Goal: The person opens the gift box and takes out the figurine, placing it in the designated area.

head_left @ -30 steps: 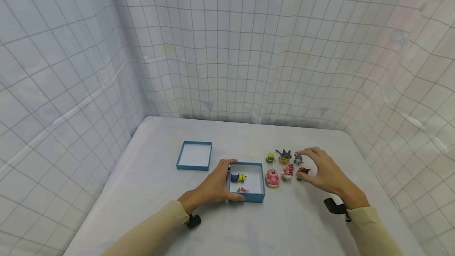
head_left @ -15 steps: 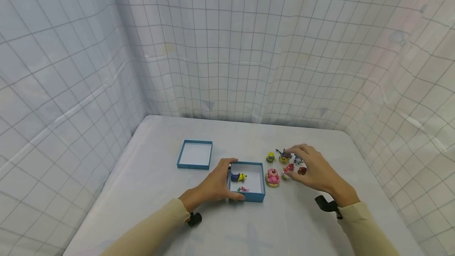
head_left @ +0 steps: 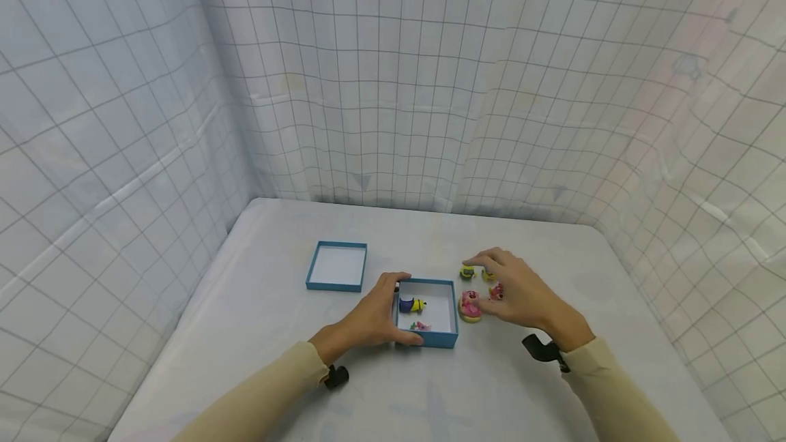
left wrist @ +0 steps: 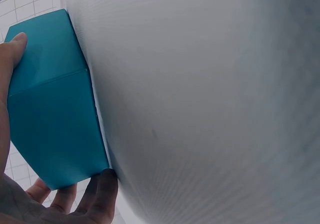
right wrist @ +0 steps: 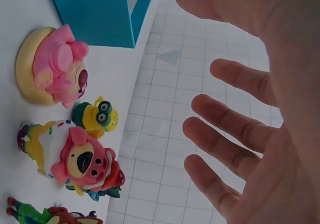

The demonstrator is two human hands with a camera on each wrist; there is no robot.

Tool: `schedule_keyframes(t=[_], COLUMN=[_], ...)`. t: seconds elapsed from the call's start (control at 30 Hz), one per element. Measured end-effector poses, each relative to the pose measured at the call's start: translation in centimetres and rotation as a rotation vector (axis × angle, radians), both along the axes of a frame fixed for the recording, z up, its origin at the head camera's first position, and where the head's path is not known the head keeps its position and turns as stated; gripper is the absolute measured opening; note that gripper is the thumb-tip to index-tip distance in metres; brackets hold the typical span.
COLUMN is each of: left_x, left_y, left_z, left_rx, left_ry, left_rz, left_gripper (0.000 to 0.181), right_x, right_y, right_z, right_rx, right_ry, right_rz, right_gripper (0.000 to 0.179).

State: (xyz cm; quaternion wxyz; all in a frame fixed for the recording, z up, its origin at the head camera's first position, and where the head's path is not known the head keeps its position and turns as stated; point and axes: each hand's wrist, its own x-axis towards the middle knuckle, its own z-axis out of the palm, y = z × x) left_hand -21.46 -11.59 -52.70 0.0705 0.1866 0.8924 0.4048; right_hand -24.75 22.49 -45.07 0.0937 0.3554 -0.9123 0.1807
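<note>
A blue open-topped box (head_left: 439, 340) with a white inside stands mid-table, and my left hand (head_left: 368, 316) grips its left end, thumb on the near wall and fingers at the far wall. A yellow and dark-blue figurine (head_left: 413, 305) and a small pink one (head_left: 420, 327) lie in it. To the right, my right hand (head_left: 522, 292) hovers with spread fingers and nothing between them, over a group of figurines. In the right wrist view these include a pink bear on a tan ring (right wrist: 57, 66), a yellow goggled figure (right wrist: 97, 116) and a pink bear in white (right wrist: 80, 159).
The shallow blue-edged lid (head_left: 336, 266) lies inside up, behind and left of the box. At the bottom of the right wrist view is a figurine in green (right wrist: 32, 214). Grid-patterned curtains (head_left: 393, 87) enclose the white table (head_left: 276, 237) at the back and sides.
My right hand has moved left across the figurines, from the rightmost ones to the pink bear beside the box, staying spread. My left hand and the box have stayed in place.
</note>
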Motion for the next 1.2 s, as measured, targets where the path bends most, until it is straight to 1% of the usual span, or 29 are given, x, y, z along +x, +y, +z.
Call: schedule_keyframes(t=[0.17, 0.27, 0.5, 0.63, 0.77, 0.9, 1.07, 1.2], left_x=[-0.1, -0.1, -0.2, -0.2, -0.2, -0.1, 0.0, 0.0], left_y=[0.0, 0.1, 0.1, 0.1, 0.0, 0.0, -0.1, -0.1], left_z=[0.0, 0.0, 0.0, -0.1, -0.2, -0.2, -0.1, -0.1], left_rx=[-0.001, 0.000, 0.006, 0.004, 0.005, 0.009, 0.011, 0.014], left_ry=[-0.005, -0.006, -0.004, 0.000, -0.003, -0.005, 0.000, 0.003], left_rz=[0.001, -0.002, -0.007, -0.005, -0.005, -0.010, -0.017, -0.020], left_gripper=[0.129, 0.128, 0.128, 0.127, 0.127, 0.127, 0.126, 0.126], right_x=[-0.1, -0.1, -0.2, -0.3, -0.5, -0.9, -1.2, -1.4], right_y=[-1.3, -2.0, -3.5, -4.2, -4.7, -5.4, -6.1, -6.7], right_z=[0.0, -0.1, -0.2, -0.3, -0.6, -0.9, -1.2, -1.4], right_rx=[0.014, 0.031, 0.058, 0.065, 0.052, 0.051, 0.059, 0.049], right_ry=[-0.019, -0.038, -0.052, -0.092, -0.143, -0.161, -0.181, -0.226], right_rz=[0.047, 0.061, 0.105, 0.124, 0.166, 0.210, 0.243, 0.264], right_gripper=[0.065, 0.064, 0.067, 0.064, 0.059, 0.057, 0.054, 0.052])
